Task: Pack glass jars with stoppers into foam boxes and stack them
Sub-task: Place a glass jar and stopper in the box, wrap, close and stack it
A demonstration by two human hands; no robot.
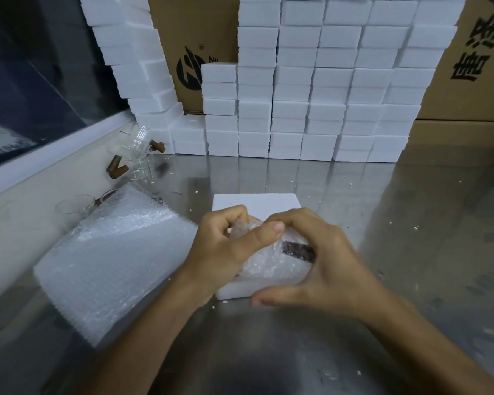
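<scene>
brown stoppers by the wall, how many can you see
3 that I can make out: one stopper up by the foam stack, and two stoppers crossed against the wall beside the bare glass jars. Others may be hidden.

— What carries it all?
— A shiny metal table (354, 195), dotted with white crumbs.
— And lying on it?
— A foam box (254, 203) at centre, a bubble wrap stack (111, 258) to the left, loose glass jars (139, 158) with stoppers (116, 166) by the wall, stacked foam boxes (311, 109) at the back.
</scene>
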